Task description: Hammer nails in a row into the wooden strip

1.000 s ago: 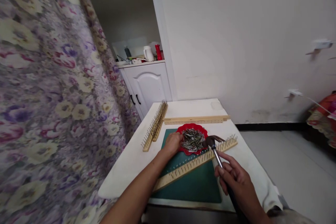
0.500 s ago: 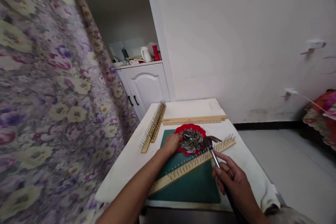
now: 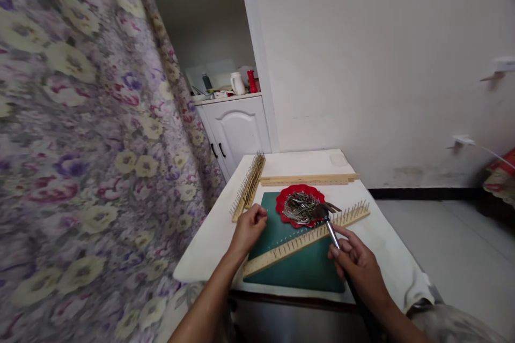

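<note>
My right hand (image 3: 356, 262) grips a claw hammer (image 3: 332, 233) by its handle, the head over the near right rim of a scalloped red dish (image 3: 285, 213). A heap of nails (image 3: 298, 207) fills the dish. My left hand (image 3: 248, 229) is closed above the left edge of the green mat (image 3: 298, 273), left of the dish; anything in its fingers is too small to make out. A wooden strip (image 3: 261, 262) lies slantwise across the mat. Nails stand upright in it from its middle to its right end, and its left end shows bare wood.
Nail-studded strips (image 3: 249, 185) lie at the table's left. More wooden strips (image 3: 309, 178) lie along the back. The white-covered table (image 3: 201, 249) stands near a pale wall (image 3: 362, 64). A flowered curtain (image 3: 100, 144) hangs left, beside a white cupboard (image 3: 241, 126).
My left hand has moved from the dish's nails back to the left, fingers closed. The hammer stays over the dish's right rim. The whole view has shifted slightly.
</note>
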Demonstrator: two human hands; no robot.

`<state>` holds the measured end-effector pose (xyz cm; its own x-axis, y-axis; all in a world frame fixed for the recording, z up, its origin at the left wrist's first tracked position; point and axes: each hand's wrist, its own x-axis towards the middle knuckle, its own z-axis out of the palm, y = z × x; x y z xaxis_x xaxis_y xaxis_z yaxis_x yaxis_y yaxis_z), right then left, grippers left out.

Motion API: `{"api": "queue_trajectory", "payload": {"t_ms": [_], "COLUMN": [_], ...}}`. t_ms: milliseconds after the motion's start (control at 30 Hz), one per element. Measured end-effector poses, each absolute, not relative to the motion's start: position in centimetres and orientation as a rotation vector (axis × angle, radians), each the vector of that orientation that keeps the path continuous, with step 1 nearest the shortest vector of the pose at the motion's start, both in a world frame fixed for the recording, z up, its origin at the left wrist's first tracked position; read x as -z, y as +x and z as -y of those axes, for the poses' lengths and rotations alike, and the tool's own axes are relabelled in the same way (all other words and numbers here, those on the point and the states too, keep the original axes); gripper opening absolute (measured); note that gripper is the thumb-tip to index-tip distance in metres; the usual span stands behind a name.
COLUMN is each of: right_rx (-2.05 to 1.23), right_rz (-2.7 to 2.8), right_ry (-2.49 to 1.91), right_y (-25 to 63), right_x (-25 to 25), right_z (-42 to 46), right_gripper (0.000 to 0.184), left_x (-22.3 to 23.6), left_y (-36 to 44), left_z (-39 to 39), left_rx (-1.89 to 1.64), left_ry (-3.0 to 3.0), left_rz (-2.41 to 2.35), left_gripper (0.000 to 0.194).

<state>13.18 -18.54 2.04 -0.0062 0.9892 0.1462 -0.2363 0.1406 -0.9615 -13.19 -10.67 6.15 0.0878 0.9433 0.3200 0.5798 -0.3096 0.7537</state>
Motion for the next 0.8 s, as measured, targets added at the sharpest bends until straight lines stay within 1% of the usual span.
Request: {"api": "queue_trajectory", "payload": {"t_ms": [167,333,467,800], "right_rx": [-1.224,-1.230,-1.229,-1.216], "right_rz": [1.131,1.154,1.176,1.210], "right_ry": [-0.923,-0.931,-0.939,-0.968], "right_y": [13.0,12.7,12.5,12.4], "right_x": [-1.6,-1.0,-1.0,-1.3], "right_z": [18.7,18.8,19.1,19.3], "right_gripper": [0.049,0.048,0.046,0.047], "left_x": [-2.9,-0.3,0.3,1.1], "left_y": [-15.2,-15.2,-14.3,-12.9], "left_z": [16.2,19.6,19.9,19.1], "left_rx": [-1.227,-1.233,-1.277,-1.276], "left_ry": [1.487,1.409,1.508,1.494], "left_rz": [-1.395,-1.452,-1.536,-1.615], "left_gripper": [0.016,0.023,0.023,0.022]}}
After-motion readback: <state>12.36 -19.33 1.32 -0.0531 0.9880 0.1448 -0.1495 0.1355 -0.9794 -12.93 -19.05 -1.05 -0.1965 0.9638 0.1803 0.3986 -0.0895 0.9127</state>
